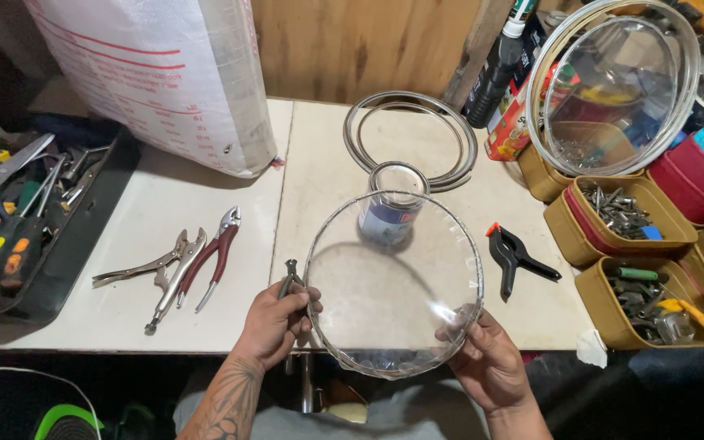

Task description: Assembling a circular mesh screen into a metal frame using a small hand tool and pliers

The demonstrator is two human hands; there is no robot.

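Head view: a clear round glass lid (393, 281) sits at the centre of the frame, held over the edge of a white workbench (205, 212). The right hand (490, 363), at five o'clock from the lid, is closed on its lower right rim, thumb on top. The left hand (275, 322), at nine o'clock from the lid, is wrapped around small pincers (290, 277), whose jaws touch the lid's left rim. At twelve o'clock behind the lid stands a tin can (393, 204), with a metal ring (411, 134) beyond it. A black spring clamp (513, 254) lies at three o'clock. Locking pliers (169, 273) and red-handled pliers (213, 253) lie at nine o'clock, well apart.
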